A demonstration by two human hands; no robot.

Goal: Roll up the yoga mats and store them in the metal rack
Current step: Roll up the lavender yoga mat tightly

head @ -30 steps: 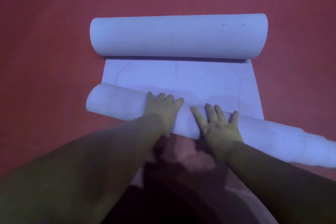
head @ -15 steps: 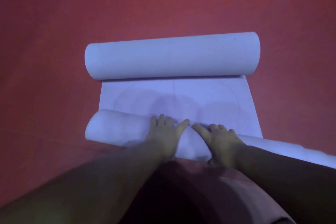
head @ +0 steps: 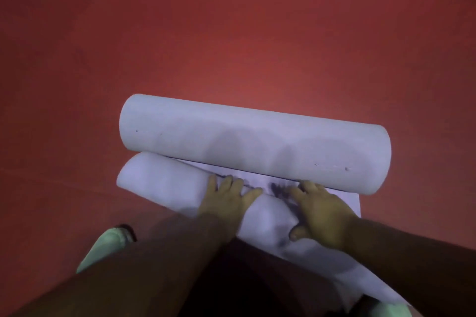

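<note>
Both bare forearms reach forward from the bottom of the view, the hands side by side and close together. The left hand [head: 226, 202] lies palm down with fingers nearly straight and thumb spread toward the right. The right hand [head: 323, 210] lies likewise flat, fingers extended forward, thumb tucked back toward the body.

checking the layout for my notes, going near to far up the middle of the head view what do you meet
The person's two hands, left hand and right hand, pressing on the near pale lilac mat roll → thin strip of flat lilac mat → far, thicker pale lilac mat roll → bare red floor.
</note>
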